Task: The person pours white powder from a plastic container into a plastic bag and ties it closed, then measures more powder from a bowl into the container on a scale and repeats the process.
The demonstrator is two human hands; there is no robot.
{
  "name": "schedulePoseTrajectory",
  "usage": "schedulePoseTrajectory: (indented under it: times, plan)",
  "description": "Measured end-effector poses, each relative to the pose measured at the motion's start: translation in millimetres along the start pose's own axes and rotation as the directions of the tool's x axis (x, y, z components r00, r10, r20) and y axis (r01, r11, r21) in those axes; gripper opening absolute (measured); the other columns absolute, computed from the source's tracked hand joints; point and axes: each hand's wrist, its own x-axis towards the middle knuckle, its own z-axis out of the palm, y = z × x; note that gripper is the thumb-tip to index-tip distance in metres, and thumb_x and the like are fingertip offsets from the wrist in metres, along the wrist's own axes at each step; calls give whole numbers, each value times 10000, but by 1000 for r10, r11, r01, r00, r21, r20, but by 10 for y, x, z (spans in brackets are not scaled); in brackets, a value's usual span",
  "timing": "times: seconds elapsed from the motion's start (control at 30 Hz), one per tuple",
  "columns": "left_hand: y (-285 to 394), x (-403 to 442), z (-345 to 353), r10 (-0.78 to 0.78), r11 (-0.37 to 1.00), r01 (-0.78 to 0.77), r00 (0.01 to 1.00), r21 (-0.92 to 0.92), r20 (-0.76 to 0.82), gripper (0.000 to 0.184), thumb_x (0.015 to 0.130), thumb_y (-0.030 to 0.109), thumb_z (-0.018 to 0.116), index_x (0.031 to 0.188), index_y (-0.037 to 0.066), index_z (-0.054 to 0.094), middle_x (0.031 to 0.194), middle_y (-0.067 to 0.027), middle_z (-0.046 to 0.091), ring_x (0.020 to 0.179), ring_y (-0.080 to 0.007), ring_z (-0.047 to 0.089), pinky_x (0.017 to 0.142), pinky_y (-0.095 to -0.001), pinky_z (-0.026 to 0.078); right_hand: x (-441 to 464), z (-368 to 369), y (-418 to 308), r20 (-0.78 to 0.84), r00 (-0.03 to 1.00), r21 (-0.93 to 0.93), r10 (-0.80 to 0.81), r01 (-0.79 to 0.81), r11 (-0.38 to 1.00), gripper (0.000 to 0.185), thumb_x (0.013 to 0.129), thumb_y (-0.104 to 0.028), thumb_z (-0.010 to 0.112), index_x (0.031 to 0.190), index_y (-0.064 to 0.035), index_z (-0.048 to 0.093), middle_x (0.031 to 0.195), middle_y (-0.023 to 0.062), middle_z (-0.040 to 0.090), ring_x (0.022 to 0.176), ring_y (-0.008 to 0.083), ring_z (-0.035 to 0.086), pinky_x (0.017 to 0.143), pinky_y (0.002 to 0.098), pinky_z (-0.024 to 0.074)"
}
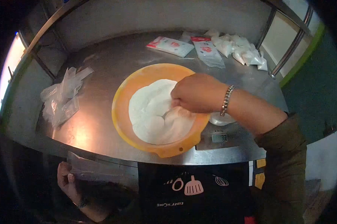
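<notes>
A yellow plastic bowl point(119, 130) holds a heap of white powder point(148, 102). Over the bowl's right side is my right hand point(198, 93), its fingers curled closed just above the powder; what they grip, if anything, is hidden by the hand. Below the table's front edge at the left, my left hand point(66, 179) pinches a clear plastic bag point(88, 164). Partly covered by my right forearm, a clear container point(222, 119) stands at the bowl's right, on or behind a digital scale point(209, 145) with a lit display.
Crumpled clear bags point(62, 99) lie on the left of the metal table point(97, 67). At the back are a red-and-white packet point(170, 45), a second flat packet point(207, 52) and several small knotted bags of white powder point(239, 48). Metal posts point(291, 44) rise at the table's sides.
</notes>
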Motion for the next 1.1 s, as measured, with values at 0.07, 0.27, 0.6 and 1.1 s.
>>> schedulePoseTrajectory:
  times: [0.07, 0.27, 0.6, 1.1]
  plan:
    - [-7, 6, 29, 36, 999, -36, 999, -32, 9, 512, 831, 300, 660, 1147, -74, 508, 1033, -101, 547, 936, -209, 503, 858, -337, 398, -1, 14, 64, -80, 997, -79, 9, -15, 997, 138, 793, -176, 556, 810, -87, 661, 834, 126, 644, 823, 278, 622, 719, 381, 491]
    - [172, 86, 208, 65, 998, -63, 993, -24, 98, 321, 832, 283, 647, 825, -11, 519, 878, -59, 509, 841, -175, 460, 782, -296, 377, 27, 72, -25, -135, 991, -390, -16, -38, 920, 139, 800, -163, 545, 805, -89, 663, 846, 120, 643, 822, 279, 623, 726, 378, 489]
    - [92, 57, 137, 137, 990, -137, 980, -8, 148, 352, 833, 303, 642, 835, -17, 496, 833, -34, 478, 773, -135, 434, 735, -275, 368, -165, -16, 32, -23, 995, 135, 102, -98, 986, 227, 837, -254, 532, 796, -58, 640, 774, 135, 626, 767, 302, 607, 695, 409, 466]
    - [413, 77, 484, 177, 981, -185, 976, 55, 125, 353, 863, 331, 598, 750, 13, 494, 783, -41, 435, 734, -159, 399, 696, -286, 341, -681, -350, 721, -228, 954, 221, 194, -144, 965, 285, 853, -278, 562, 741, -19, 602, 645, 111, 573, 597, 208, 527, 582, 338, 414]
